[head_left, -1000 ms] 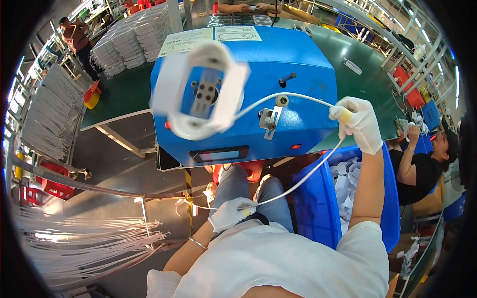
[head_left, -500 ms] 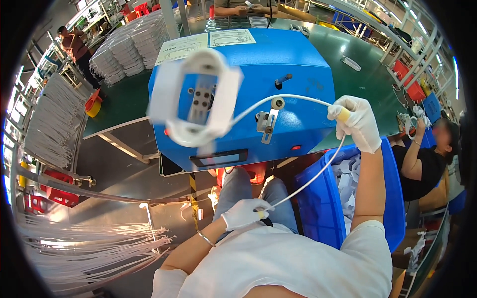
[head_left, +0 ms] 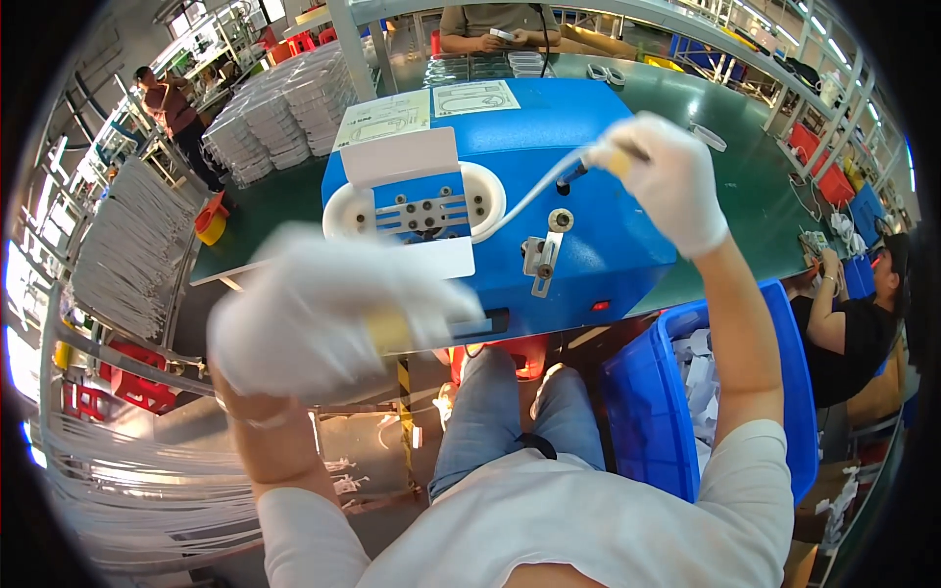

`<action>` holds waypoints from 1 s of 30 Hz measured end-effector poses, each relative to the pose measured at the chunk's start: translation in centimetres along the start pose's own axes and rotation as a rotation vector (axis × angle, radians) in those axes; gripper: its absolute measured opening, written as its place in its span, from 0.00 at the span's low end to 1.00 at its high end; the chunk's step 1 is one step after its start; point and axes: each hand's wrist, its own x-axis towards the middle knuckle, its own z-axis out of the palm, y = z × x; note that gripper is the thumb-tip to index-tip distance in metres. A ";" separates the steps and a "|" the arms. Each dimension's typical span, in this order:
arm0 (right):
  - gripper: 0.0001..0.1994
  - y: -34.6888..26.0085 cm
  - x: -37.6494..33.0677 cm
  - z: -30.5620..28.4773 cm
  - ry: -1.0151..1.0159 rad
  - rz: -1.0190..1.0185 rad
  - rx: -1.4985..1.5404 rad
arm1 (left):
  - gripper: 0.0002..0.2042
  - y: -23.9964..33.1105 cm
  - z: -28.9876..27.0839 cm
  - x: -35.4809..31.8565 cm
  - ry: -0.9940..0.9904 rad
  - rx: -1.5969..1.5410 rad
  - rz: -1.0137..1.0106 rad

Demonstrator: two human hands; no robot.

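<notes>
A blue tabletop machine (head_left: 627,257) stands in front of me, with a winding head (head_left: 428,212) on its face. The head has rounded white ends and two flat white plates, one above and one below. From its right end a white cable (head_left: 534,199) runs up to my right hand (head_left: 671,181). That hand, in a white glove with a yellow fingertip, is closed on the cable. My left hand (head_left: 304,314), also gloved, is smeared by motion at the lower left of the head. Its fingers overlap the lower plate; contact cannot be judged.
To my right a blue bin (head_left: 642,416) holds white scraps. Stacked clear trays (head_left: 284,108) stand on the green table (head_left: 730,186) at the back left. Bundles of white cables (head_left: 176,500) hang at the lower left. A person sits across the table, another at right.
The blurred winding head now stands sharp, its plates level. My left hand has risen from my lap to the head. My right hand has moved up and slightly left, keeping the cable.
</notes>
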 end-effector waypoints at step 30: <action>0.11 -8.9 8.1 4.3 -0.463 -0.205 -0.023 | 0.05 -6.6 -1.6 1.5 0.674 0.749 0.133</action>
